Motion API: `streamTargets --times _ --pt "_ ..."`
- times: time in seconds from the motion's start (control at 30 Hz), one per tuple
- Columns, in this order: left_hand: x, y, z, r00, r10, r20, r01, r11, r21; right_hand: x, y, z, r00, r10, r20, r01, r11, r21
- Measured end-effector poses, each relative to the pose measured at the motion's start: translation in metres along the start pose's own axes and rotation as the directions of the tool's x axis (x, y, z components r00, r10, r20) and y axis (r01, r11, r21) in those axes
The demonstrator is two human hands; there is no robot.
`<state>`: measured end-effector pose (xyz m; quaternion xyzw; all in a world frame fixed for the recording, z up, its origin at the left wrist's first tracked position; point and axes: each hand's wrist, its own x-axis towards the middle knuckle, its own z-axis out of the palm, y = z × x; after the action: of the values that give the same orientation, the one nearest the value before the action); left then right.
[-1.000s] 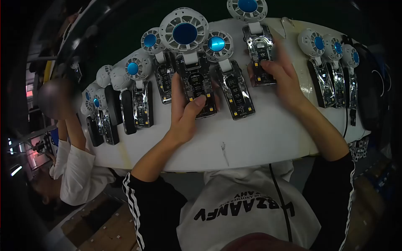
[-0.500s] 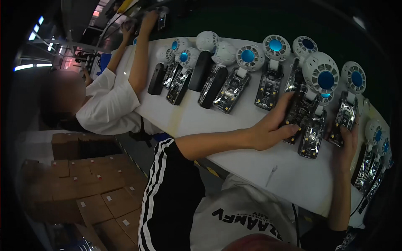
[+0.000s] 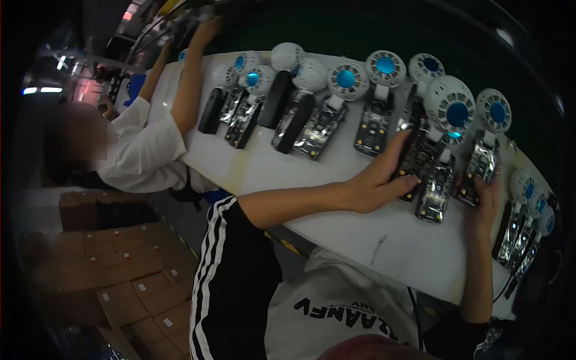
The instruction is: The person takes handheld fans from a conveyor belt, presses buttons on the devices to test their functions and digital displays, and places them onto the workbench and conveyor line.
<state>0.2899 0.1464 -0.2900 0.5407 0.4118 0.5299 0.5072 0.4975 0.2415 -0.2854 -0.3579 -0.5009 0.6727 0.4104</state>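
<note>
My left hand point(image 3: 375, 183) is wrapped round the dark circuit-board handle of one handheld device point(image 3: 451, 108), which has a white, round, slotted head with a blue disc. My thumb lies across the handle's lower part. Beside it lies a second device, its exposed-board handle point(image 3: 436, 189) between my two hands and its head mostly hidden behind the first. At the right, my right hand point(image 3: 485, 201) closes round the lower handle of another such device point(image 3: 482, 157); some of its fingers are hidden behind the handle.
Several similar devices point(image 3: 348, 81) stand in a row along the back of the white table point(image 3: 336, 222), and more point(image 3: 523, 186) sit at the right. A small pale strip point(image 3: 379, 247) lies near the front. A co-worker in a white sleeve point(image 3: 141, 150) reaches across at left. Cardboard boxes point(image 3: 126, 300) are stacked below.
The whole scene has shifted slightly left in view as my head turned. Both my hands keep their grip. The co-worker's hand at the far end is now blurred.
</note>
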Motion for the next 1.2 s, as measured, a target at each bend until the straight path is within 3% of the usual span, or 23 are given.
streamTargets --times 0.13,0.27,0.33,0.53,1.0,1.2 --pt "-0.002 0.004 0.000 0.989 -0.145 0.024 0.147 0.986 -0.074 -0.001 -0.005 -0.005 0.992 0.052 0.113 -0.049 0.998 -0.027" --pt "-0.002 0.000 0.004 0.981 -0.194 -0.007 0.193 0.977 -0.090 -0.002 -0.005 -0.005 0.996 0.017 0.088 -0.015 1.000 -0.024" --pt "-0.001 -0.002 0.004 0.993 -0.117 -0.035 0.113 0.989 -0.093 -0.002 -0.003 -0.006 0.992 0.013 0.127 -0.011 1.000 -0.014" --pt "0.003 0.002 0.009 0.994 -0.100 -0.048 0.095 0.992 -0.085 0.000 0.004 -0.009 0.990 -0.063 0.127 0.080 0.988 -0.131" --pt "0.004 0.002 0.009 0.994 -0.096 -0.053 0.088 0.987 -0.135 0.001 0.004 -0.009 0.990 -0.065 0.129 0.078 0.992 -0.099" --pt "-0.001 -0.005 0.001 0.992 -0.110 -0.070 0.112 0.993 0.033 0.001 0.003 -0.006 0.989 -0.050 0.139 0.059 0.996 -0.062"
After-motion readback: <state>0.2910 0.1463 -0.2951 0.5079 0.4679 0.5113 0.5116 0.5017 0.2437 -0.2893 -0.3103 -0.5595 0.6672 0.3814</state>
